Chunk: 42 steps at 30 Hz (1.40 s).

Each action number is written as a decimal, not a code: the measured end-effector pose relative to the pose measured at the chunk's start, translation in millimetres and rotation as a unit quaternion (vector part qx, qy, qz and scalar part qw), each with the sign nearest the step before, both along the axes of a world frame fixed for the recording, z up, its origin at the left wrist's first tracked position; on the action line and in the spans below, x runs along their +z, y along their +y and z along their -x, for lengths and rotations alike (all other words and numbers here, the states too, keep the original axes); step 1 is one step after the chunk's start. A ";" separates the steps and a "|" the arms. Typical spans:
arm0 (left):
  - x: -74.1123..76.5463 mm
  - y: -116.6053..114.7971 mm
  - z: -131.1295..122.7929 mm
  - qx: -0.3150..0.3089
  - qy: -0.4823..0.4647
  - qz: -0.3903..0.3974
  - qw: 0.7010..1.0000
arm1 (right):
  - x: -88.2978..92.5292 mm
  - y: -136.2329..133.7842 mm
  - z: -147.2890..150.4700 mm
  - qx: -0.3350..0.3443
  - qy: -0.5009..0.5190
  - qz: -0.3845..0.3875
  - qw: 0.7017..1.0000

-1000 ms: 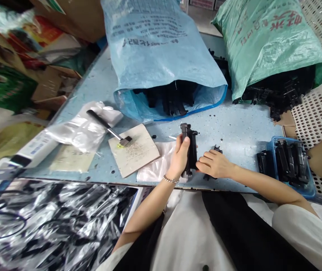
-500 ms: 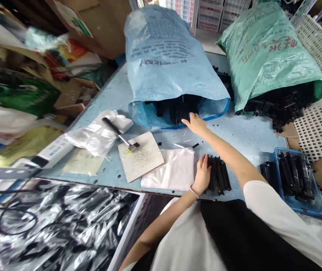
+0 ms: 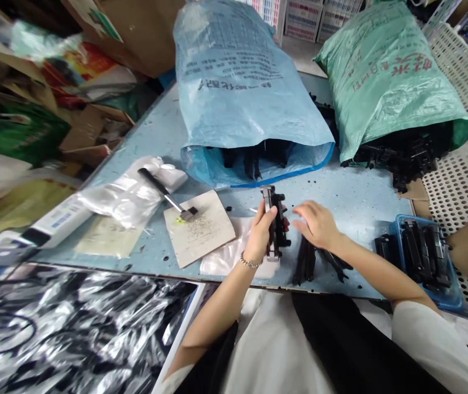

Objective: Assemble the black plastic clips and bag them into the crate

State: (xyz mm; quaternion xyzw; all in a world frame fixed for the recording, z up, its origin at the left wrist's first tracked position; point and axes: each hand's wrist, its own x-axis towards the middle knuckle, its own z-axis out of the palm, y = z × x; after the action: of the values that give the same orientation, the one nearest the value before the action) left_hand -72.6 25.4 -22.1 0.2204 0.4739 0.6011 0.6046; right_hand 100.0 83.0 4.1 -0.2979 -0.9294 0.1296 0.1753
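Observation:
My left hand [image 3: 259, 234] is closed around a small bundle of black plastic parts [image 3: 278, 232], held upright above the front of the table. The bundle shows a greyish edge and knobbed ends; its exact kind I cannot make out. Just right of it, my right hand [image 3: 319, 225] is raised with fingers bent and apart, touching nothing that shows. Below that hand more long black plastic parts [image 3: 305, 260] lie in two loose groups. Partly behind my left wrist are white plastic bags [image 3: 225, 253], lying flat.
A blue sack [image 3: 242, 104] and a green sack [image 3: 390, 82] gape with black parts inside. A hammer [image 3: 168, 194] rests on a square board [image 3: 201, 235]. At right stands a blue basket [image 3: 455, 295] of black parts; bagged parts [image 3: 94, 334] fill a bin below left.
My right hand has come back from the blue sack's mouth towards my left hand. My left hand has lifted a bundle of black parts off the table; the remaining ones lie spread apart.

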 end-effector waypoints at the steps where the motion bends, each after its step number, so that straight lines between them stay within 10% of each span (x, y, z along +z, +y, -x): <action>1: 5.0 -8.0 -6.1 -0.029 0.003 0.007 1.000 | 4.6 5.0 -2.4 -0.024 0.001 -0.002 1.000; 10: 10.1 -24.9 -14.8 0.015 0.099 -0.011 0.995 | 1.8 3.7 13.5 -0.041 0.105 0.352 0.929; 18: 14.2 -10.7 -0.4 -0.061 -0.004 0.034 0.998 | -0.2 -39.6 -10.9 0.205 -0.085 -0.016 0.975; 23: -24.6 -13.4 -3.8 0.016 0.070 0.036 0.997 | 0.2 -20.9 -5.7 0.115 -0.108 0.076 0.984; 31: -106.4 -47.4 -69.3 -0.042 0.317 -0.036 0.947 | -30.6 141.5 92.7 -0.212 -0.069 0.078 0.972; 37: -99.2 -51.9 -54.7 -0.067 0.261 -0.082 0.960 | -37.7 185.8 112.8 -0.242 -0.071 0.138 0.958; 42: -68.9 -14.7 -12.2 0.012 0.113 -0.046 0.992 | -38.0 134.5 60.5 -0.231 -0.041 0.219 0.947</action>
State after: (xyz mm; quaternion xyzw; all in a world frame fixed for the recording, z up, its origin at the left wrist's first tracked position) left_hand -60.4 10.7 -91.1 0.3085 0.5137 0.6007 0.5292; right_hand 39.5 217.5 -33.9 -0.5407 -0.7902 0.2732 0.0930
